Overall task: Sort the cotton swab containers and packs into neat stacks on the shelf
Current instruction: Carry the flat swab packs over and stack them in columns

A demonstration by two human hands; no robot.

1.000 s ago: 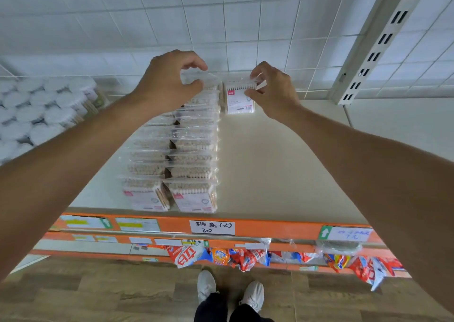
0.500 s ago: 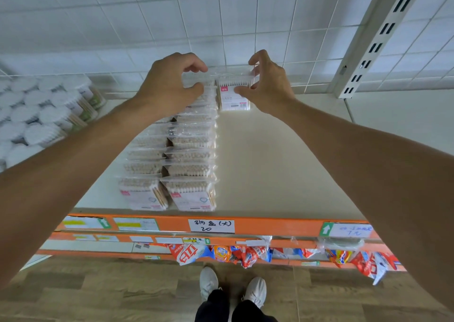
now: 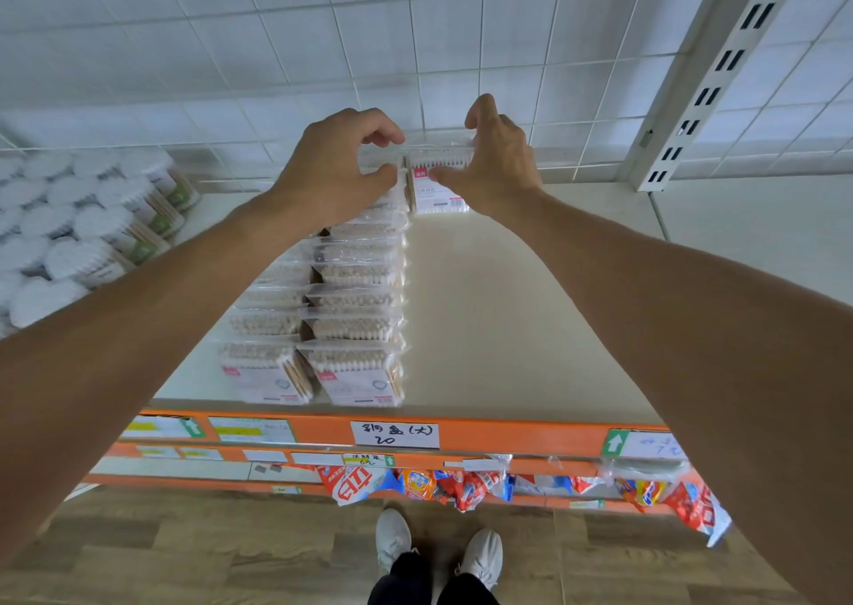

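- The shelf (image 3: 507,318) is a broad, smooth cream board with an orange front rail carrying paper price labels. Behind it stands a white wire grid, and the wide bare stretch on its right side looks like room kept for further rows.
- The round cotton swab containers (image 3: 87,235) crowd the left end of the shelf. They are cylindrical tubs with white tops, lying tilted so their wooden sticks and green labels show at the sides, and they are bunched rather than neatly stacked.
- Two rows of packs (image 3: 355,309) run from the front edge towards the back, side by side and touching. They are flat rectangular bundles in clear, crinkly film with white swab heads on top, set upright one behind another so each printed face looks forward.
- The left hand (image 3: 332,166) reaches to the far end of these rows. Its fingers (image 3: 383,131) are curled over the top of the rearmost pack and the thumb is below, probably steadying the row; how firmly it holds I cannot tell.
- The right hand (image 3: 494,166) pinches a single pack (image 3: 436,191), thumb on its front face and fingers hooked over the top.
- That pack stands upright at the back of the shelf, just beside the right-hand row, seemingly starting a third row against the grid. Its pink-and-white label faces forward.
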